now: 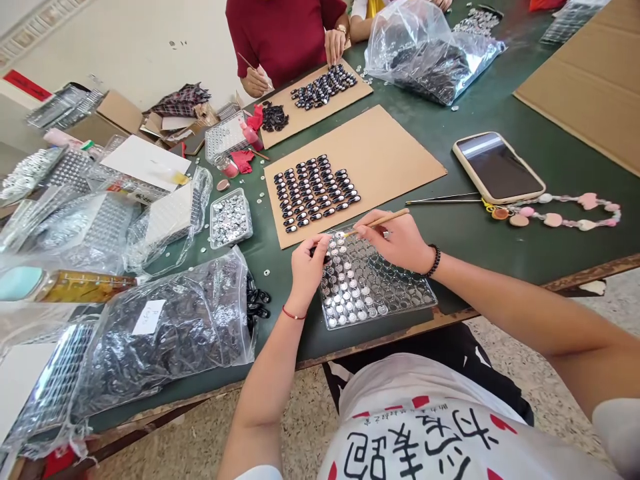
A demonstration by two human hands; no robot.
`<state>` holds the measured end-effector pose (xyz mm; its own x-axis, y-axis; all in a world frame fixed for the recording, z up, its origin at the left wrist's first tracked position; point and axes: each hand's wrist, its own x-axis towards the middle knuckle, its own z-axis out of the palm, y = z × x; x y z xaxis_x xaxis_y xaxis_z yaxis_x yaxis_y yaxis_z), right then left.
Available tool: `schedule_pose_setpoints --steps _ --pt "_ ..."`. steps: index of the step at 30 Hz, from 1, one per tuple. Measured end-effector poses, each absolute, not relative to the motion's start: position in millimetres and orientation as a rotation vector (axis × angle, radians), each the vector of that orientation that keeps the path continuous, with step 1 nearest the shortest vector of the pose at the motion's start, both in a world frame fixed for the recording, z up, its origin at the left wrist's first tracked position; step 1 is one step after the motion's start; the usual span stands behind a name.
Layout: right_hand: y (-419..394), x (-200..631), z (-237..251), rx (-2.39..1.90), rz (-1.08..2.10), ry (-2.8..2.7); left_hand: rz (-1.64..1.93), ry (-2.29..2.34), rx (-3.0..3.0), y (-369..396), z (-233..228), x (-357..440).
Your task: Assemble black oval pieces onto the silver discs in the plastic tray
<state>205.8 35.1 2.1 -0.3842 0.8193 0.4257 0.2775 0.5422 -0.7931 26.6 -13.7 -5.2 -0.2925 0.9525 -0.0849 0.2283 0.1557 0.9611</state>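
The thin wooden stick (383,219) lies nearly level, its long axis running from far right down to near left, its tip pointing left over the clear plastic tray (375,287) of small shiny round pieces at the near table edge. The right hand (397,240) pinches the stick between closed fingers, resting over the tray's far edge. The left hand (307,267), fingers narrowly curled, holds a small dark glossy piece (314,251) at the tray's left corner, near the brown cardboard sheet (390,157) with rows of dark oval pieces.
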Motion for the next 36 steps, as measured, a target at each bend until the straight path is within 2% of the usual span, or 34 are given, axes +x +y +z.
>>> schedule_pose_setpoints --steps 9,14,17,19,23,30,36 --pt "34 200 -1 -0.784 1.353 -1.606 1.177 1.498 1.027 -21 -2 43" --pt "38 206 8 -0.754 1.371 -1.397 1.327 1.499 0.977 -10 8 16" --pt "41 211 12 -0.768 1.356 -1.3 1.666 1.366 0.674 5 16 -28" --pt "41 213 12 -0.775 1.349 -1.295 1.738 1.214 0.385 12 15 -56" --pt "41 210 7 -0.796 1.283 -1.378 1.683 1.143 0.085 14 2 -66" --pt "48 207 3 -0.81 1.2 -1.446 1.234 0.866 0.065 -2 4 -3" --pt "45 205 1 -0.772 1.229 -1.445 1.123 0.848 0.193 -10 6 12"
